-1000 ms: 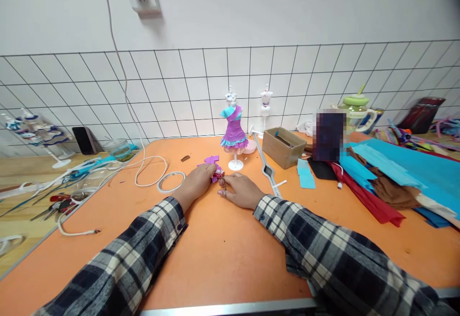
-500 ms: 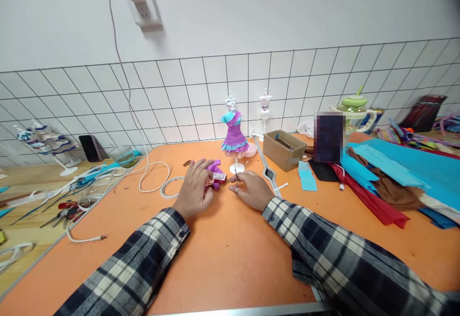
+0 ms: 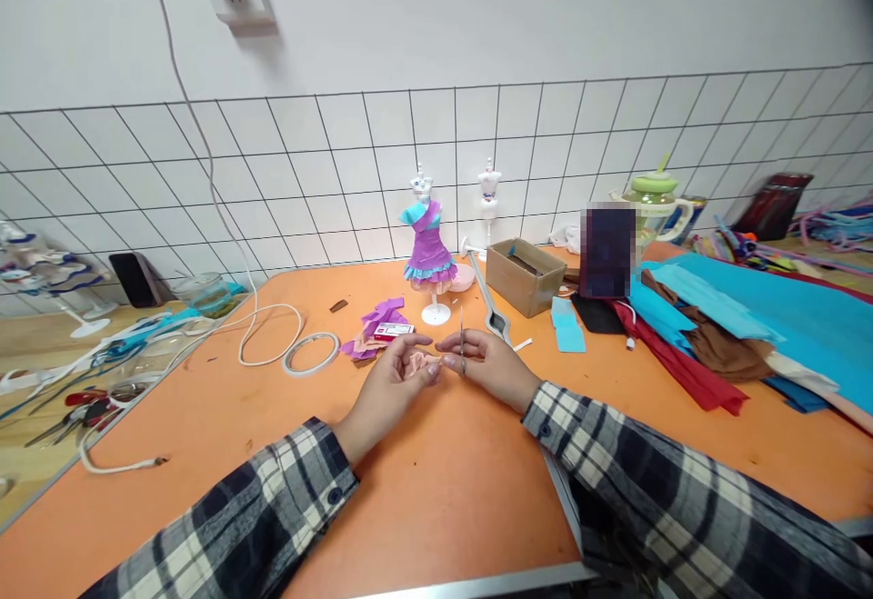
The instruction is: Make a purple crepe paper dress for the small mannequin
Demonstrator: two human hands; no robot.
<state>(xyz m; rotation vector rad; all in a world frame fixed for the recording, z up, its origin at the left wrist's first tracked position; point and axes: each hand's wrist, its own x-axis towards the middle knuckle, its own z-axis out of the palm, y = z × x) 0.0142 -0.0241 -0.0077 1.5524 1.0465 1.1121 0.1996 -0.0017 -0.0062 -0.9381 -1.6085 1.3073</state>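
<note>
A small crumpled piece of pale pink material (image 3: 424, 361) is pinched in the fingers of my left hand (image 3: 396, 381). My right hand (image 3: 496, 364) grips a slim pointed metal tool (image 3: 462, 344), its tip upward; its exact kind is unclear. The right fingertips reach the right end of the pink piece. Behind my hands, a mini dress form (image 3: 431, 240) wears a purple and turquoise ruffled dress. Purple and pink scraps (image 3: 382, 315) lie beyond my left hand, with a small red and white box (image 3: 394, 332) on them.
A roll of tape (image 3: 311, 355) and a white cable (image 3: 273, 361) lie to the left. Behind my right hand are a cardboard box (image 3: 524, 279), a grey metal tool (image 3: 492, 308) and a turquoise piece (image 3: 567, 326). Coloured sheets (image 3: 743, 308) cover the right side.
My left hand has left the scraps and small box and come to my right hand, now holding the pink piece. The right hand keeps the metal tool. The view has shifted slightly.
</note>
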